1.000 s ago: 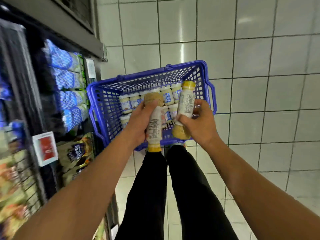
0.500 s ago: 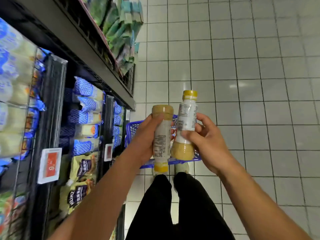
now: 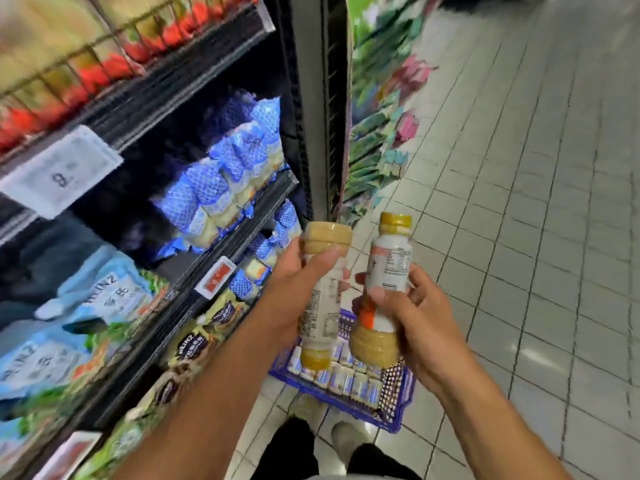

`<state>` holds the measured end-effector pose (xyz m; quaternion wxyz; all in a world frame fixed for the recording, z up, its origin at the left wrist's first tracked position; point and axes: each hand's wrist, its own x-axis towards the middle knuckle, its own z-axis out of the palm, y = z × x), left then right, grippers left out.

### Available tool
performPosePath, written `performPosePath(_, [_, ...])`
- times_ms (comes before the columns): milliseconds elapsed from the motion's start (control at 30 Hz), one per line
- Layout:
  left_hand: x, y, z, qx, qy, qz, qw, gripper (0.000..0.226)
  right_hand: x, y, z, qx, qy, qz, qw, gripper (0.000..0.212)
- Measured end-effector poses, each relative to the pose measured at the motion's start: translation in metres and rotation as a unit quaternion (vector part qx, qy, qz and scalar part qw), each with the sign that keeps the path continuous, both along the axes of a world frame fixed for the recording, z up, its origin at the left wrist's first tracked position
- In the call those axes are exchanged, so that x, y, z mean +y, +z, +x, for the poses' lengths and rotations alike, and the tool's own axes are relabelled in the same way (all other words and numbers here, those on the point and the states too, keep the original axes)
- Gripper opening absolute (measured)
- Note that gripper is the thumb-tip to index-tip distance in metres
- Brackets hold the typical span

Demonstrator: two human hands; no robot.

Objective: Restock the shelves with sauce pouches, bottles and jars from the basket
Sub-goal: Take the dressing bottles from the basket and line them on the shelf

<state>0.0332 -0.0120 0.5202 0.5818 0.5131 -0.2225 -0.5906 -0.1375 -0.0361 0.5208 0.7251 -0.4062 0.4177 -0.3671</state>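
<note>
My left hand [image 3: 298,292] grips a sauce bottle [image 3: 320,320] held upside down, its yellow cap pointing at the floor. My right hand [image 3: 412,317] grips a second sauce bottle [image 3: 384,271] upright, yellow cap on top, tan sauce at the bottom. The two bottles are side by side in front of me. Below them on the floor stands the blue basket [image 3: 394,389], holding several small jars with blue labels [image 3: 346,372]. The shelves [image 3: 221,244] rise at my left with blue-netted pouches [image 3: 221,181].
Heinz pouches [image 3: 104,299] and dark Heinz packs [image 3: 194,344] fill the lower shelves. Price tags [image 3: 216,277] hang on the shelf edges. A shelf upright [image 3: 322,98] divides off green and pink packets [image 3: 377,126] further on. White tiled floor [image 3: 519,237] stretches to the right. My feet [image 3: 343,438] are by the basket.
The view has swung up and left toward the shelves. Both hands have lifted the bottles away from the basket, which now lies lower in view.
</note>
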Motion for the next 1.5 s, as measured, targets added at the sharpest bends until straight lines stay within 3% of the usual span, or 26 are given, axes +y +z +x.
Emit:
performPosePath(167, [0.050, 0.020, 0.004, -0.012, 0.117, -0.038, 0.992, 0.037, 0.009, 0.020, 0.014, -0.028, 0.117, -0.050, 0.992, 0.038])
performPosePath(367, [0.127, 0.047, 0.010, 0.024, 0.237, -0.008, 0.971, 0.035, 0.050, 0.034, 0.049, -0.056, 0.247, -0.057, 0.966, 0.040])
performPosePath(500, [0.194, 0.059, 0.011, -0.040, 0.311, -0.032, 0.949, 0.025, 0.093, 0.044, 0.070, -0.065, 0.335, -0.053, 0.938, 0.048])
performPosePath(700, [0.303, 0.072, 0.004, -0.056, 0.436, -0.091, 0.894, 0.052, 0.176, 0.062, 0.096, -0.077, 0.451, -0.064, 0.887, 0.046])
performPosePath(967, [0.471, 0.078, -0.020, -0.042, 0.584, -0.081, 0.807, 0.034, 0.329, 0.071, 0.114, -0.104, 0.569, -0.057, 0.813, 0.043])
performPosePath(1033, [0.514, 0.081, -0.030, -0.047, 0.610, -0.076, 0.788, 0.046, 0.370, 0.074, 0.114, -0.104, 0.596, -0.053, 0.795, 0.045])
performPosePath(1167, [0.591, 0.088, -0.052, -0.124, 0.627, -0.085, 0.764, 0.028, 0.447, 0.079, 0.111, -0.106, 0.630, -0.064, 0.767, 0.042])
performPosePath(1333, [0.668, 0.101, -0.074, -0.150, 0.664, -0.088, 0.727, 0.030, 0.525, 0.087, 0.107, -0.129, 0.676, -0.062, 0.723, 0.039])
performPosePath(1500, [0.718, 0.112, -0.087, -0.155, 0.681, -0.092, 0.710, 0.054, 0.577, 0.095, 0.112, -0.114, 0.701, -0.089, 0.699, 0.033])
